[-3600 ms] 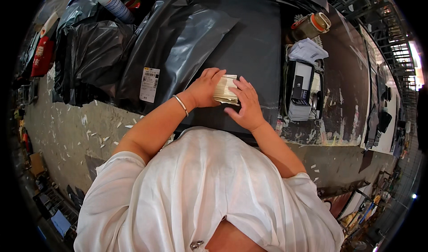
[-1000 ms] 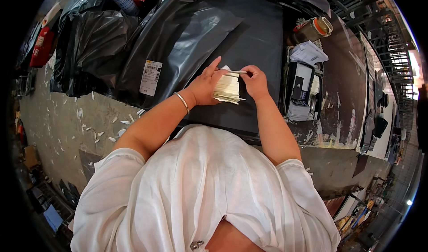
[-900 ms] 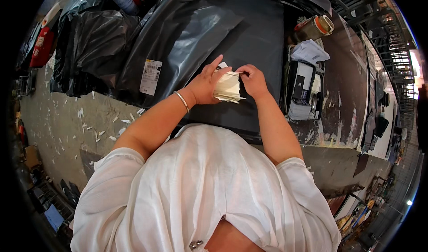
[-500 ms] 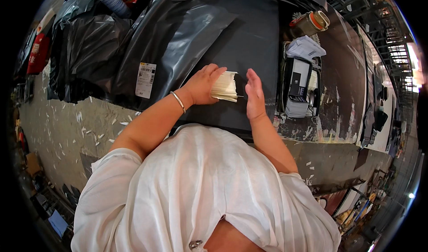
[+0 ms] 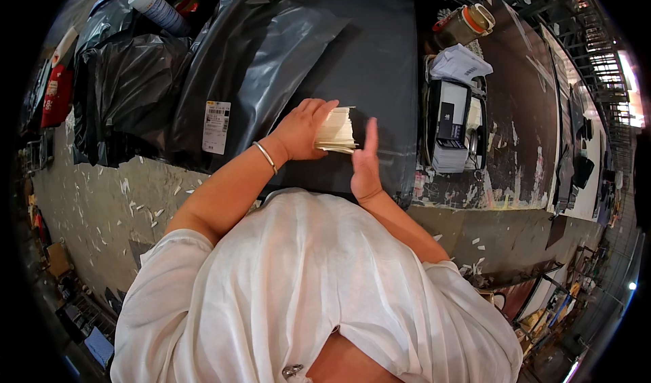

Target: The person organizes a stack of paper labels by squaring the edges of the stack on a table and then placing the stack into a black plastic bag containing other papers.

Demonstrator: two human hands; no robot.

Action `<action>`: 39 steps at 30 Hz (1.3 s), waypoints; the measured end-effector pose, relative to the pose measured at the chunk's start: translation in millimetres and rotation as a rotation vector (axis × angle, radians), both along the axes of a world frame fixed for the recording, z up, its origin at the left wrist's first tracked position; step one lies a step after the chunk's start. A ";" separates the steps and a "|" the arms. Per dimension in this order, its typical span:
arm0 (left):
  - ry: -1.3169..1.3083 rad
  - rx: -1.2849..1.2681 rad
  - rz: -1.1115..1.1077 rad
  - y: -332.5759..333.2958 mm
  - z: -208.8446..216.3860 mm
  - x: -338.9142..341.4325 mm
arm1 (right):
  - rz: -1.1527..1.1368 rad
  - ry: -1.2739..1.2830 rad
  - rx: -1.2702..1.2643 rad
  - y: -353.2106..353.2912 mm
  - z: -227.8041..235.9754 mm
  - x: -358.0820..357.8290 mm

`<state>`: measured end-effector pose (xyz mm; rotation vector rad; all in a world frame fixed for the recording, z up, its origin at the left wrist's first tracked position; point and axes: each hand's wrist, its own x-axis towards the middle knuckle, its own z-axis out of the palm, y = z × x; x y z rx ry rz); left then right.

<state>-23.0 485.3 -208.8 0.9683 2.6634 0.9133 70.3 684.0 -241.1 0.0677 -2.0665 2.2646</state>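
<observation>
From here I see the left hand (image 5: 302,132) closed around the left side of the paper stack (image 5: 337,131), upon the black surface (image 5: 383,57). The right hand (image 5: 366,171) is released, fingers straight, near the stack's right edge; whether it touches, I cannot tell. Outward left, a white label (image 5: 216,127) with barcode and fine print is on black plastic (image 5: 254,57); farther, a white can (image 5: 161,10) carries bluish print.

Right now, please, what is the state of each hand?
Left hand: holding the stack of pale slips by its left end.
Right hand: open beside the stack; whether touching, cannot be told.
</observation>
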 end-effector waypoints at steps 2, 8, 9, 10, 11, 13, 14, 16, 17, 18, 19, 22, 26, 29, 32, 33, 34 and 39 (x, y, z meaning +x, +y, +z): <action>0.000 -0.022 0.015 0.8 -3.8 -1.1 | 0.107 -0.025 -0.004 0.9 1.0 0.0; 0.080 0.056 0.054 -0.7 -8.6 11.3 | -0.022 -0.024 0.107 -3.0 6.8 -5.8; 0.102 0.081 0.069 -0.6 -7.9 11.4 | -0.004 0.066 0.271 -0.8 7.5 -8.1; 0.112 0.084 0.067 -0.6 -7.4 9.4 | 0.015 0.156 0.434 0.5 8.2 -10.3; 0.117 0.085 0.065 -1.4 -7.5 8.4 | -0.015 0.262 0.478 -3.7 26.2 -13.3; 0.111 0.074 0.069 -3.4 -7.2 10.7 | -0.002 0.368 0.709 -0.4 29.7 -14.6; 0.103 0.062 0.073 -3.9 -5.8 11.6 | 0.004 0.424 0.824 0.1 34.7 -17.3; 0.071 0.045 0.078 -4.7 -4.9 13.0 | 0.044 0.453 0.901 0.2 46.7 -24.8; 0.048 0.041 0.077 -4.4 -4.6 12.7 | 0.121 0.428 0.922 2.9 48.0 -27.4; 0.025 0.036 0.077 -4.2 -4.5 12.6 | 0.197 0.401 0.942 4.0 50.1 -28.3; 0.025 0.030 0.075 -4.0 -4.9 13.0 | 0.209 0.388 0.983 3.7 53.0 -27.5; 0.020 0.018 0.071 -4.1 -6.1 14.7 | 0.218 0.328 1.063 3.8 62.6 -25.5; 0.034 0.015 0.056 -4.2 -4.9 13.5 | 0.152 0.252 0.909 26.3 60.9 -27.4; 0.046 0.007 0.067 -4.8 -7.1 14.0 | 0.118 0.159 0.770 43.7 67.8 -30.3; 0.076 0.025 0.074 -4.2 -9.6 13.1 | 0.030 -0.032 0.468 66.9 63.8 -39.2; 0.088 0.036 0.070 -3.4 -10.2 13.5 | -0.018 -0.107 0.327 75.0 60.7 -47.3; 0.089 0.035 0.071 -3.7 -10.7 14.2 | -0.065 -0.182 0.185 78.8 56.3 -56.2; 0.064 0.025 0.081 -4.5 -12.4 14.7 | -0.056 -0.079 0.218 54.7 27.0 -115.9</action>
